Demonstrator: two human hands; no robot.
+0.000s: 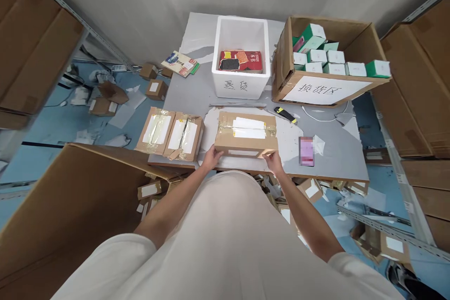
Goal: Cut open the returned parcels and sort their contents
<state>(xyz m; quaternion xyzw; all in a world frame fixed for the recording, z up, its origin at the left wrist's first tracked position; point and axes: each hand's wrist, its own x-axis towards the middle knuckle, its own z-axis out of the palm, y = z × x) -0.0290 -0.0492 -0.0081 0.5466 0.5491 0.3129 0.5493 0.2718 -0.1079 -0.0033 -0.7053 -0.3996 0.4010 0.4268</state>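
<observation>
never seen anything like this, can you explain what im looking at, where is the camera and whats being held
There is no machine here: these are a person's two bare hands. The single picture comes from a camera worn on the head, looking forward and down, so the person's own white shirt fills the bottom.

The left hand and right hand hold the near corners of a taped carton on a grey table.

To its left sit two more taped cartons. Behind it is a white foam box with a red packet inside; to the right of that, an open cardboard box holds green-and-white boxes. A black-and-yellow cutter and a phone lie to the right of the held carton.
</observation>
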